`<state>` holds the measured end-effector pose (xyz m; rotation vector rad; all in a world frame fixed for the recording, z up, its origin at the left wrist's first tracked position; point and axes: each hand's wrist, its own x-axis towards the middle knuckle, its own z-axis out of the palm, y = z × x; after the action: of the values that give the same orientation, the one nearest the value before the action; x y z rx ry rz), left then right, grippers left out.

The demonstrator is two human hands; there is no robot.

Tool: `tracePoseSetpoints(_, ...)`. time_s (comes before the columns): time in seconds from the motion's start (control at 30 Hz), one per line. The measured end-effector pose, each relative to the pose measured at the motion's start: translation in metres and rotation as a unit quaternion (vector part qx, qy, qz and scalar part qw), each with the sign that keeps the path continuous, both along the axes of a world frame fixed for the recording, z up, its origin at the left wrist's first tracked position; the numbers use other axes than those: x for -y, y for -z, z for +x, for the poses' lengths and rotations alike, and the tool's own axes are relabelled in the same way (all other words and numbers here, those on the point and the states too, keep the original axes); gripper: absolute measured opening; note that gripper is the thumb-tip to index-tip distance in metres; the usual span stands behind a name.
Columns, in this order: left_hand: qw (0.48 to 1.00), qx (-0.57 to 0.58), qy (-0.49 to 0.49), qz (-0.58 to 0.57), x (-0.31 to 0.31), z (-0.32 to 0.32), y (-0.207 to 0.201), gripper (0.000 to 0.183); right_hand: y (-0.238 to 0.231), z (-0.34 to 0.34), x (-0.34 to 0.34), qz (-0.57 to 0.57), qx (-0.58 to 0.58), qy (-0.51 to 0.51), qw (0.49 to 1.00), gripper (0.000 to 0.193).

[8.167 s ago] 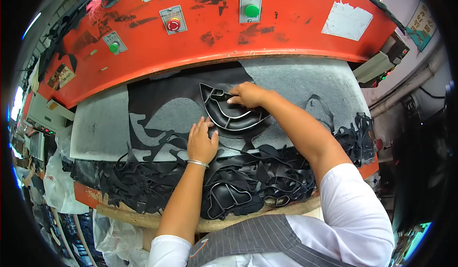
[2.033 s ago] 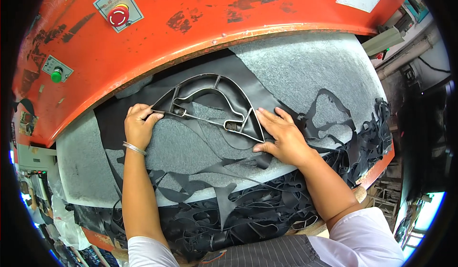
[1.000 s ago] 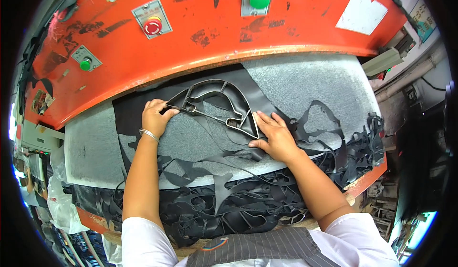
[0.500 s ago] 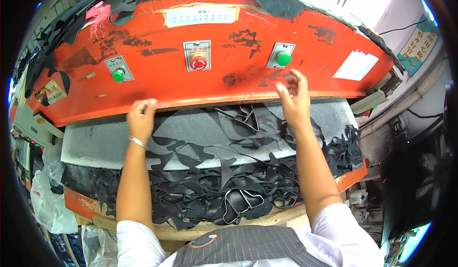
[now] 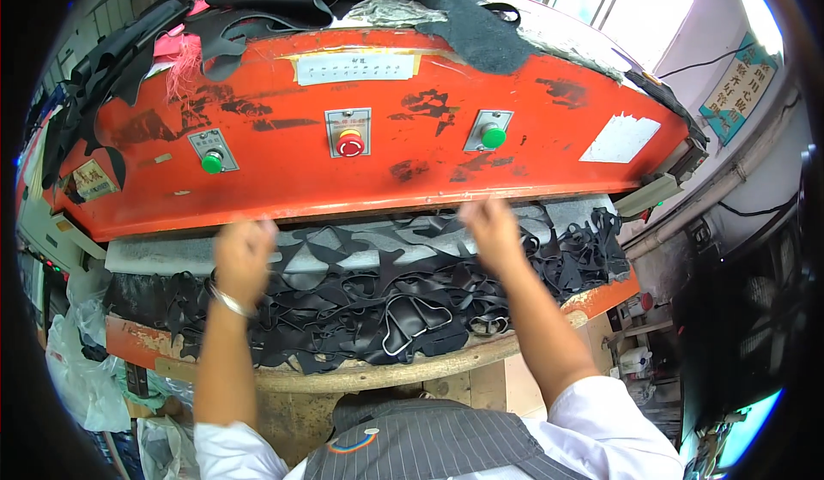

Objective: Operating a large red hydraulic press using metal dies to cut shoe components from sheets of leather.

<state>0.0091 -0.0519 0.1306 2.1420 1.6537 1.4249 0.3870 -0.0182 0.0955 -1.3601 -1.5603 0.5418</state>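
Note:
My left hand (image 5: 243, 261) hovers over the left part of the grey cutting pad (image 5: 142, 255), just in front of the red press beam (image 5: 283, 171). Its fingers look curled but are smeared by motion. My right hand (image 5: 494, 238) is over the pad's right part, near the beam's lower edge, its fingers blurred too. Nothing can be made out in either hand. Between and below them, cut black leather scraps (image 5: 343, 304) lie heaped along the front. A cutting die with a pale metal edge (image 5: 415, 321) rests on the heap.
Two green buttons (image 5: 212, 163) (image 5: 493, 137) and a red stop button (image 5: 350, 144) sit on the beam. Black leather sheets (image 5: 275, 0) drape over its top. Plastic bags (image 5: 77, 368) hang at the left. A wooden rail (image 5: 343, 379) runs along the front.
My right hand has come down and left from near the right green button. My left hand has dropped slightly toward me. The die seen between my hands is now mostly hidden beneath the beam.

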Motion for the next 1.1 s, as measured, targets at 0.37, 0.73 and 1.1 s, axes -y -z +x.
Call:
tracePoseSetpoints(0.37,0.97,-0.156,0.027,-0.184,0.162,0.086,0.108,0.017,0.072,-0.025,0.186,-0.044,0.399,-0.166,0.901,0.052)
tracePoseSetpoints(0.73,0.94,-0.113,0.106,-0.305,0.152,0.066,0.087,0.019,0.033,-0.007,0.151,-0.211,0.31,-0.321,0.87,0.035)
tracePoseSetpoints(1.1,0.994,-0.031,-0.045,-0.097,-0.133,0.013,0.086,0.028,0.048,-0.082,-0.081,0.094,0.384,-0.049,0.917,0.039)
